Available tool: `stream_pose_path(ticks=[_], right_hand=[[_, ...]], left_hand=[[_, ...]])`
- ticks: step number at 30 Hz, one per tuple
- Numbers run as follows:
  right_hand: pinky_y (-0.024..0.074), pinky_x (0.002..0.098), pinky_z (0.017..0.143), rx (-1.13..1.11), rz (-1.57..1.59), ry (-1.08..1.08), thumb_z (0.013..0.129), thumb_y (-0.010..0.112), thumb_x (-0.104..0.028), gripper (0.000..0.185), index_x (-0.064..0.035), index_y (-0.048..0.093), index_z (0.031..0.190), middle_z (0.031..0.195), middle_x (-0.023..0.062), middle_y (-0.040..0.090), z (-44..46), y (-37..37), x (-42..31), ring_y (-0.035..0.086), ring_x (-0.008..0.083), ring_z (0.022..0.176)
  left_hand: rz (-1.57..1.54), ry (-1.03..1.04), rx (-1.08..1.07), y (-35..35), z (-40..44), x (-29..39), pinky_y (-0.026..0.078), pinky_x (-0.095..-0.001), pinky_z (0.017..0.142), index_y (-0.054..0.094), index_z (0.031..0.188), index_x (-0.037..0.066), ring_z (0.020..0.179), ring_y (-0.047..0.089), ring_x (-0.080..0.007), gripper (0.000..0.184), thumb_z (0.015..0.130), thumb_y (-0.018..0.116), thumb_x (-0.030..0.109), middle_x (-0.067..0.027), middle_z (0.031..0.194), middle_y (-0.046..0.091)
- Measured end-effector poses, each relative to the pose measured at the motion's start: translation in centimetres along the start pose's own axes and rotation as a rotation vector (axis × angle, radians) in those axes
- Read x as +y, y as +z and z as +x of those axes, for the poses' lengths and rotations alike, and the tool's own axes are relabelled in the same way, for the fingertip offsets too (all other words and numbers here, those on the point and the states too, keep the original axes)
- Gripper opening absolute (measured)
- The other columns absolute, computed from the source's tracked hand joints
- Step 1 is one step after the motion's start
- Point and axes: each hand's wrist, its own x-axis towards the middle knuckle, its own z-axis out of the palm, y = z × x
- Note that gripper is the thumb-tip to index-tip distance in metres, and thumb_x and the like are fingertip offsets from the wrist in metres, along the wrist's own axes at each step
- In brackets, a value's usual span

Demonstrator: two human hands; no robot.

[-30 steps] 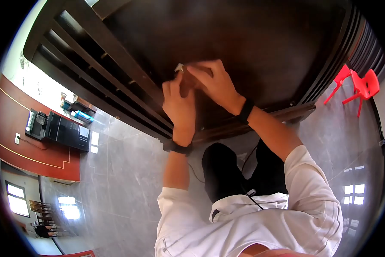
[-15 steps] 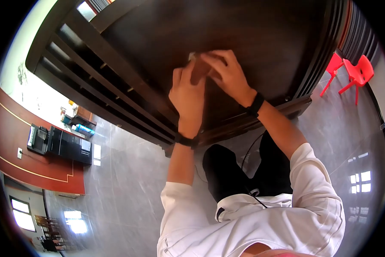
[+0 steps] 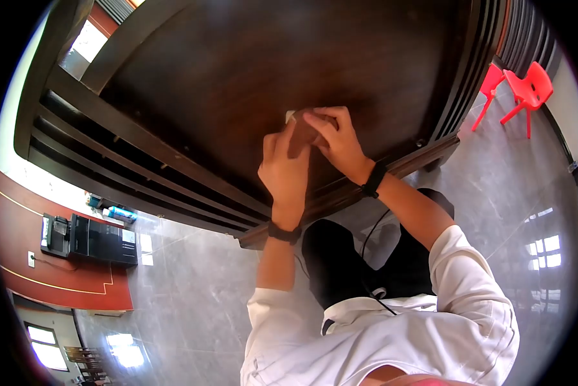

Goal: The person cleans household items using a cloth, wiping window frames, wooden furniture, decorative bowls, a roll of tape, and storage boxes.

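Both my hands meet over the dark wooden seat (image 3: 225, 71) of a slatted bench or chair. Between them is a small reddish-brown item (image 3: 300, 137), partly covered by fingers, so its kind cannot be told. A small whitish piece (image 3: 289, 116) shows at its far end, by my left fingertips. My left hand (image 3: 284, 168) has its fingers closed around the brown item's left side. From the right, my right hand (image 3: 342, 143) pinches the same item with thumb and bent fingers.
Slatted armrests (image 3: 141, 167) rise at the left of the seat. Red plastic chairs (image 3: 532, 85) stand at the far right on the grey tiled floor (image 3: 192, 289). A black machine (image 3: 99, 238) is at the left by a reddish-brown panel. A black cable (image 3: 370, 238) hangs by my legs.
My hands sit lower in the view, and the seat has shifted too. The right fingers have closed more tightly over the brown item, while the left hand keeps its hold.
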Motion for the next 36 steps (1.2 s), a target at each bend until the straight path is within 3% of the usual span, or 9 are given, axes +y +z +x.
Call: stream_pose_path(ticks=[3, 7, 10, 13, 15, 16, 29, 33, 36], right_hand=[[0.0517, 0.0349, 0.09, -0.094, 0.098, 0.042, 0.091, 0.071, -0.009, 0.038, -0.0061, 0.057, 0.126, 0.126, 0.0134, 0.047, 0.2, 0.6, -0.7, 0.055, 0.0251, 0.114], [0.0518, 0.032, 0.085, -0.143, 0.457, 0.246, 0.098, 0.064, -0.029, 0.038, 0.0024, 0.056, 0.119, 0.123, 0.0155, 0.047, 2.2, 0.8, -1.9, 0.055, 0.0216, 0.112], [0.0507, 0.0343, 0.086, -0.097, 0.532, 0.23, 0.097, 0.066, -0.025, 0.035, 0.0008, 0.058, 0.119, 0.119, 0.0144, 0.051, 5.2, -1.3, -2.4, 0.057, 0.0221, 0.11], [0.0503, 0.0358, 0.085, 0.008, 0.236, 0.023, 0.089, 0.071, -0.013, 0.035, -0.0031, 0.06, 0.121, 0.116, 0.0127, 0.057, 8.1, -3.9, -1.2, 0.058, 0.0249, 0.107], [0.0506, 0.0358, 0.084, 0.131, -0.074, -0.218, 0.082, 0.075, -0.004, 0.043, -0.0067, 0.062, 0.123, 0.114, 0.0111, 0.061, 9.5, -6.6, 0.2, 0.058, 0.0274, 0.106], [0.0508, 0.0361, 0.083, 0.169, -0.051, -0.188, 0.073, 0.077, 0.004, 0.057, -0.0119, 0.063, 0.126, 0.115, 0.0094, 0.063, 9.6, -7.7, 1.0, 0.057, 0.0312, 0.104], [0.0497, 0.036, 0.086, 0.051, -0.036, -0.068, 0.065, 0.075, 0.013, 0.073, -0.0174, 0.06, 0.129, 0.127, 0.0114, 0.051, -1.8, -10.2, 11.1, 0.049, 0.0314, 0.112], [0.0489, 0.0367, 0.087, 0.08, -0.036, -0.098, 0.073, 0.074, 0.007, 0.06, -0.0169, 0.062, 0.126, 0.126, 0.0108, 0.051, -2.5, -8.9, 11.3, 0.049, 0.0317, 0.112], [0.0519, 0.0377, 0.079, 0.047, 0.102, -0.046, 0.084, 0.073, -0.004, 0.038, -0.011, 0.065, 0.12, 0.108, 0.0136, 0.063, -0.4, -10.3, 10.0, 0.061, 0.0302, 0.092]], left_hand=[[0.024, -0.06, 0.02, -1.0, -0.6, -0.3, 0.055, -0.036, 0.079, 0.072, 0.114, 0.007, 0.089, 0.067, -0.0298, 0.044, 0.071, 0.078, 0.0, -0.0099, 0.1, 0.066], [0.055, -0.066, 0.099, -1.7, 0.2, 0.2, 0.054, -0.0362, 0.08, 0.071, 0.113, 0.003, 0.09, 0.067, -0.0285, 0.043, 0.071, 0.077, -0.003, -0.0107, 0.1, 0.066], [0.052, -0.016, 0.145, -1.5, 2.6, 2.4, 0.053, -0.0355, 0.08, 0.07, 0.112, 0.002, 0.09, 0.066, -0.0282, 0.042, 0.072, 0.076, -0.003, -0.0108, 0.099, 0.066], [0.022, 0.048, 0.189, 0.1, 5.2, 5.2, 0.053, -0.0356, 0.08, 0.07, 0.112, 0.002, 0.09, 0.066, -0.0273, 0.041, 0.072, 0.075, -0.004, -0.0104, 0.098, 0.065], [-0.004, 0.079, 0.176, 2.1, 6.4, 7.2, 0.052, -0.0368, 0.08, 0.07, 0.113, 0.005, 0.09, 0.065, -0.0286, 0.041, 0.073, 0.075, -0.002, -0.0106, 0.097, 0.064], [-0.003, 0.103, 0.166, 3.1, 6.7, 8.4, 0.052, -0.037, 0.08, 0.07, 0.114, 0.005, 0.09, 0.065, -0.029, 0.042, 0.073, 0.075, -0.002, -0.0106, 0.097, 0.064], [0.025, 0.033, -0.036, 11.9, -0.9, 8.0, 0.057, -0.0361, 0.069, 0.068, 0.118, 0.016, 0.085, 0.068, -0.0287, 0.049, 0.071, 0.074, 0.002, -0.0048, 0.102, 0.063], [0.057, -0.004, -0.023, 11.6, -1.5, 7.8, 0.057, -0.0362, 0.071, 0.069, 0.117, 0.014, 0.086, 0.067, -0.0292, 0.049, 0.071, 0.071, -0.004, -0.0061, 0.103, 0.064], [0.061, -0.02, 0.018, 12.2, -1.4, 8.6, 0.056, -0.0369, 0.075, 0.069, 0.115, 0.012, 0.09, 0.066, -0.0308, 0.049, 0.07, 0.068, -0.009, -0.0088, 0.102, 0.063]])
